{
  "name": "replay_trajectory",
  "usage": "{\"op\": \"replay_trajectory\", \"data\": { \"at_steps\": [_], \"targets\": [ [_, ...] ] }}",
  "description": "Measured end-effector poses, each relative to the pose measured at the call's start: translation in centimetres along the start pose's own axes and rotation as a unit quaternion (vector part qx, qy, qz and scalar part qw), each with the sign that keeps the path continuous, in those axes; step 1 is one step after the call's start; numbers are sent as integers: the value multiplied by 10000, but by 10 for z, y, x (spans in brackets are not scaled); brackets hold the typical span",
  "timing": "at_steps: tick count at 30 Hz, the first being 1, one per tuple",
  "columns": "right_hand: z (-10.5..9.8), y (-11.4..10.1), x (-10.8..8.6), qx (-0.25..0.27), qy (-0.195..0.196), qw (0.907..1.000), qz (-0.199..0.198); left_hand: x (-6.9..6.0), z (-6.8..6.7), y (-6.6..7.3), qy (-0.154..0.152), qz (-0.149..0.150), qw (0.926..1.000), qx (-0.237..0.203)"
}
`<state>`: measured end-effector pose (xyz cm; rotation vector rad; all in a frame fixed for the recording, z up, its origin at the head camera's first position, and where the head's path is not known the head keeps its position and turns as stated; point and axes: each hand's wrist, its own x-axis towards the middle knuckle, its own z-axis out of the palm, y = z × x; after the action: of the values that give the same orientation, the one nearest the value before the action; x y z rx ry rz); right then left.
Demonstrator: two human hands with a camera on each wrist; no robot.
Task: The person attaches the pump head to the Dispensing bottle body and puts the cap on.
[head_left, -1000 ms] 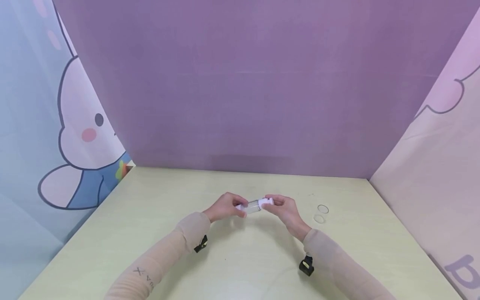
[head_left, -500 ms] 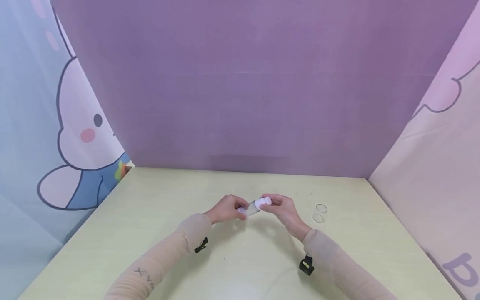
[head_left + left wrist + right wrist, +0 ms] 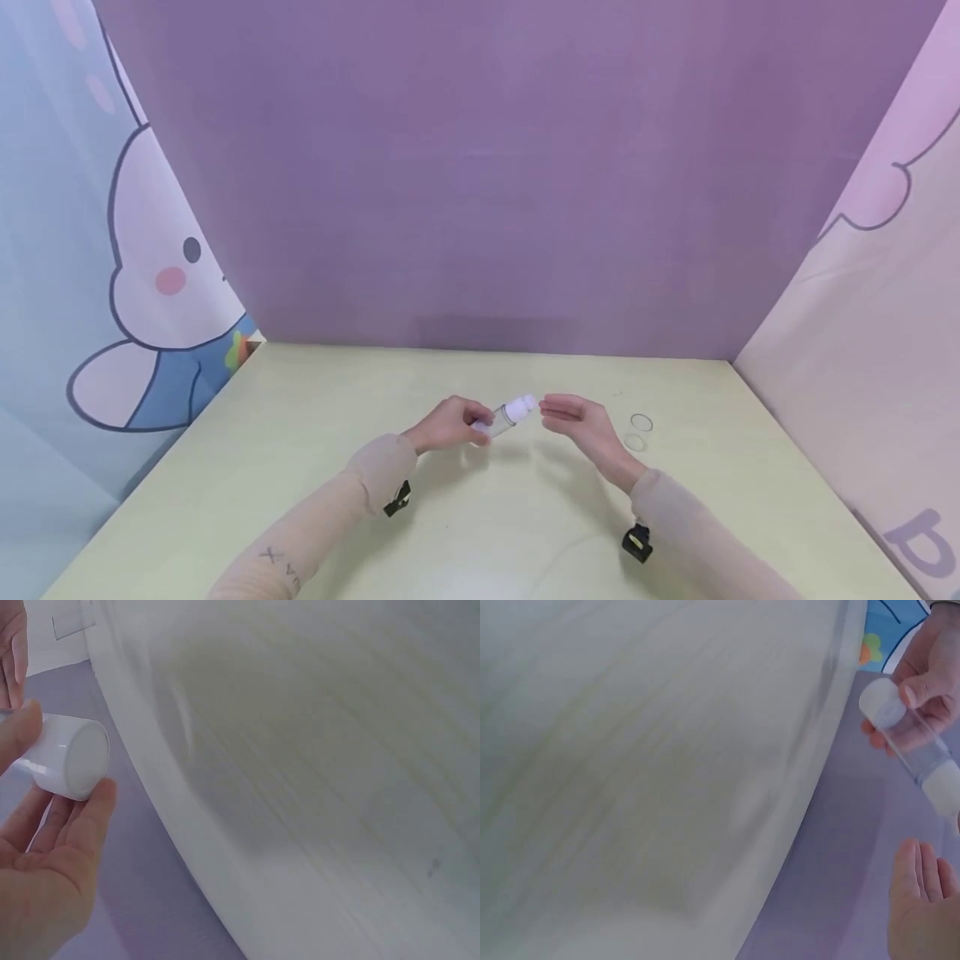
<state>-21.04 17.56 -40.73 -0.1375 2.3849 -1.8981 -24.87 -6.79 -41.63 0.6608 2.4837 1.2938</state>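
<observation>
My left hand (image 3: 452, 423) grips a small clear bottle (image 3: 501, 422) by its white base, between thumb and fingers. The bottle is tilted above the table, its white top pointing up and right. In the left wrist view the bottle's white base (image 3: 86, 761) faces the camera, and the right wrist view shows the clear tube (image 3: 922, 754) between its white ends. My right hand (image 3: 581, 421) stands just right of the bottle's top, fingers straight and holding nothing. Its straight fingers (image 3: 919, 870) also show in the right wrist view.
A clear, see-through cylinder (image 3: 639, 433) stands on the pale table (image 3: 510, 517) to the right of my right hand. A purple panel (image 3: 480, 183) closes the back, and printed curtains (image 3: 180, 250) hang at both sides.
My right hand has let go of the bottle's white top and moved a little right, its fingers straightening. My left hand still holds the bottle, now tilted more upward.
</observation>
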Motion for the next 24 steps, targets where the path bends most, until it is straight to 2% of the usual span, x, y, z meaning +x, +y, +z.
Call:
{"op": "replay_trajectory", "data": {
  "at_steps": [9,14,21,24],
  "targets": [
    [-61,2,-28,-632,554,9965,-43,-1,-3,-4,23,-79,9999,-68],
    [-92,8,-42,-744,936,9927,-146,-3,-3,-6,-22,-122,9999,-85],
    [-118,18,-47,-995,1376,9855,41,-3,-3,-9,-12,-221,9997,-120],
    [-126,24,-48,-1080,1430,9836,188,-2,-1,-9,-16,-249,9996,-121]
  ]
}}
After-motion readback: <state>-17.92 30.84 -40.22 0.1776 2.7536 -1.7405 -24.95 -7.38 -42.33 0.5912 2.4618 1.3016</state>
